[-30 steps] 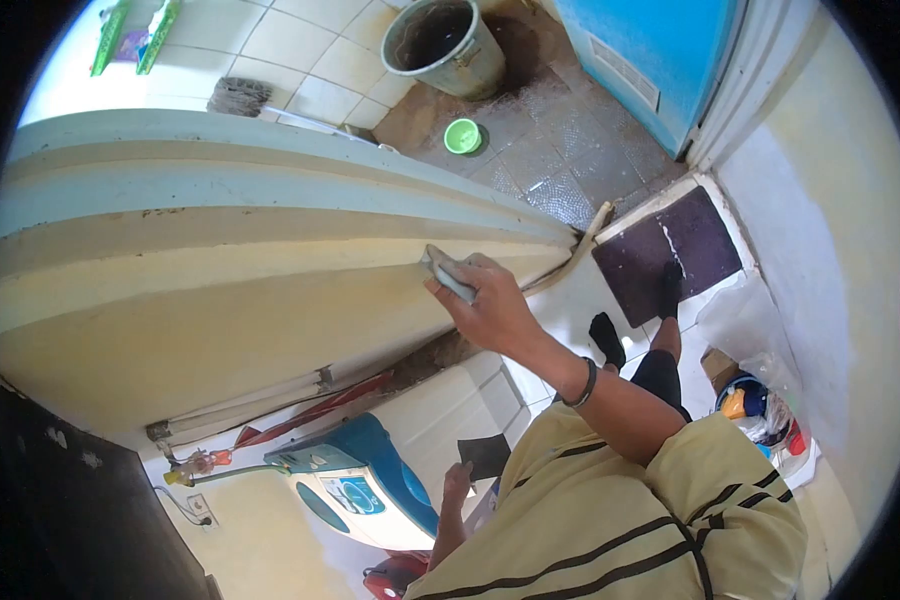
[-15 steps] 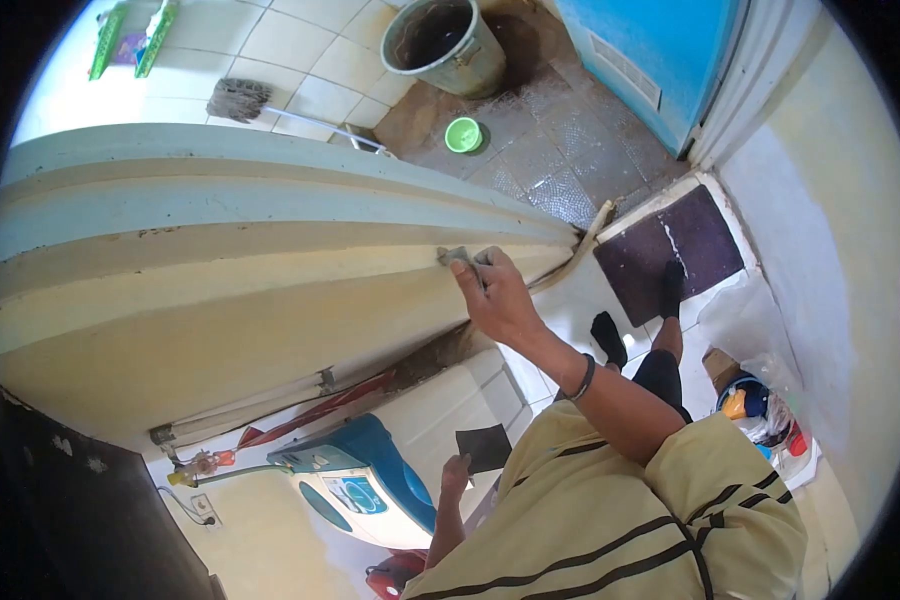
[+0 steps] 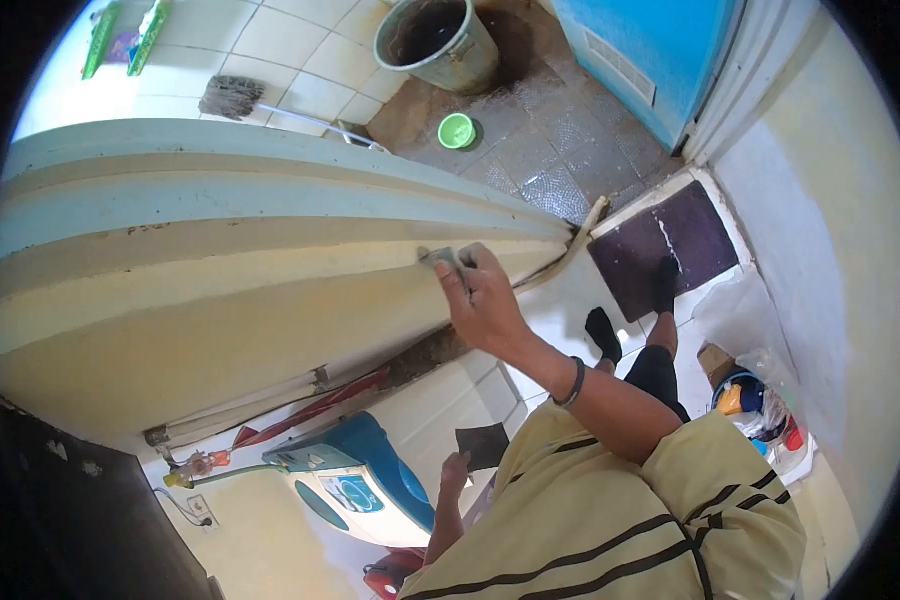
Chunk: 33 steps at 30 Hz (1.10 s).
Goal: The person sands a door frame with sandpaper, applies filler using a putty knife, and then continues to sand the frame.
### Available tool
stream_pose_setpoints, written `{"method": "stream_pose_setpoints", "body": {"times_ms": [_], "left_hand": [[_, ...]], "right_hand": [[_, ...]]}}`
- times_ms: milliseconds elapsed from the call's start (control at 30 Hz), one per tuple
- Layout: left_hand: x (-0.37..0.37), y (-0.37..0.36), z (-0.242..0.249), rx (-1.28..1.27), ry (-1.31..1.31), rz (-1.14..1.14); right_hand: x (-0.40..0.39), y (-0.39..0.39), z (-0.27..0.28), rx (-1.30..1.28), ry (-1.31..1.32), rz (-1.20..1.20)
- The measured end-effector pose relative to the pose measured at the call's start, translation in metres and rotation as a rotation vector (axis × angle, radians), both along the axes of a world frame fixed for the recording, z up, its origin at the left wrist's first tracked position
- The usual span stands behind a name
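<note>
My right hand [image 3: 482,300], with a dark band round the wrist, pinches a small grey folded piece [image 3: 448,262] that looks like sandpaper. It presses this against the cream edge of the wall [image 3: 300,262], beside the pale blue door frame [image 3: 270,190]. Lower down, my left hand [image 3: 455,472] grips a dark square sheet of sandpaper [image 3: 483,446] by one corner, close to my yellow shirt [image 3: 570,500].
A blue-and-white washing machine [image 3: 360,480] stands below the wall. Past the frame are a bucket [image 3: 440,45], a green dipper [image 3: 457,131], a mop [image 3: 232,97] and a blue door [image 3: 635,60]. A dark mat [image 3: 630,262] lies near my feet, with a filled basket [image 3: 755,405] at right.
My right hand has shifted slightly left along the wall edge with the grey piece. My left hand stays in place with the dark sheet. The view has moved a little.
</note>
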State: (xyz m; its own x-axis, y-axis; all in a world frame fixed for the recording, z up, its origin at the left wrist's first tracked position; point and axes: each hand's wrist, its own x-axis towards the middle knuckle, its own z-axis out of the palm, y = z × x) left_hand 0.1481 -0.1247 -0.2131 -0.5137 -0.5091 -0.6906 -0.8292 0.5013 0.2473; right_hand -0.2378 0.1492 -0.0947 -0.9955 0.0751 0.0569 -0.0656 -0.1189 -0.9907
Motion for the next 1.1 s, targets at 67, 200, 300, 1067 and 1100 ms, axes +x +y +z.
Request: {"method": "stream_pose_setpoints", "body": {"times_ms": [67, 200, 300, 1067, 1100], "left_hand": [[0.001, -0.009, -0.011, -0.017, -0.047, -0.036], [-0.008, -0.007, -0.006, -0.002, -0.077, -0.025], [0.0, -0.013, -0.012, -0.004, -0.056, -0.033], [-0.016, 0.004, -0.002, 0.072, 0.049, -0.01], [-0.012, 0.001, -0.005, 0.059, 0.031, 0.008]], "right_hand": [[-0.004, 0.001, -0.003, 0.009, -0.051, 0.012], [0.002, 0.001, 0.026, -0.05, 0.027, -0.001], [0.003, 0.004, 0.024, -0.04, 0.021, 0.029], [-0.003, -0.001, 0.036, 0.028, 0.071, -0.05], [-0.002, -0.002, 0.045, 0.017, 0.118, -0.087]]}}
